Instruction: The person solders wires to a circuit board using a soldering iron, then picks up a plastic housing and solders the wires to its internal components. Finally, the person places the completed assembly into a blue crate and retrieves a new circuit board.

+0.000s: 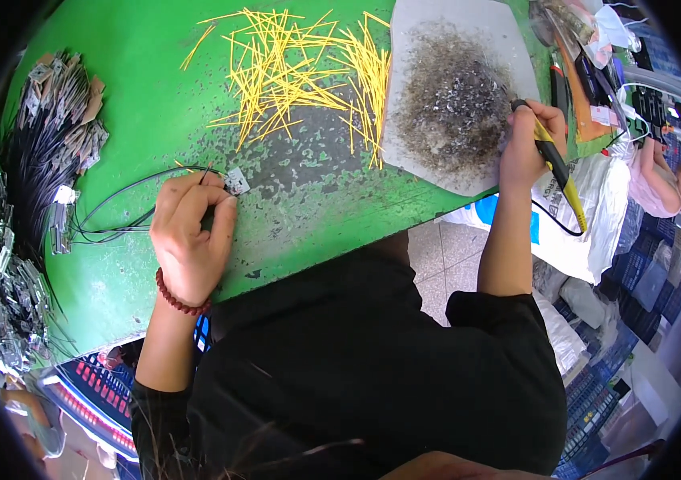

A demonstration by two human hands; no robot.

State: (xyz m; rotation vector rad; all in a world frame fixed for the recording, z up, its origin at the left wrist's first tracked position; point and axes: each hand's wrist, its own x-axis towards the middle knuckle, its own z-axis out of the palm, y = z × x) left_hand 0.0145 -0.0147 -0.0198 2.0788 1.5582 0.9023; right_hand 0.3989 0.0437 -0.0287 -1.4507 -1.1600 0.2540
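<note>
My left hand (193,228), with a dark red bead bracelet on the wrist, is closed in a pinch above the green table. Its fingers hold a thin black cable (120,192) beside a small silver metal plate (237,182); the exact grip point is hidden. My right hand (529,144) is wrapped round a yellow-and-black soldering iron (552,156), whose cord trails from its lower end. Its front end is over the right edge of a pale board (436,172) covered in dark grit and silvery bits. Many thin yellow sticks (288,76) lie loose between the hands, farther back.
Bundled black cables with metal ends (56,112) lie at the table's far left, and more silvery parts (8,296) hang near its left edge. Tools and an orange folder (588,104) crowd the right end. A white sack (588,200) stands below. Another person (664,184) sits at right.
</note>
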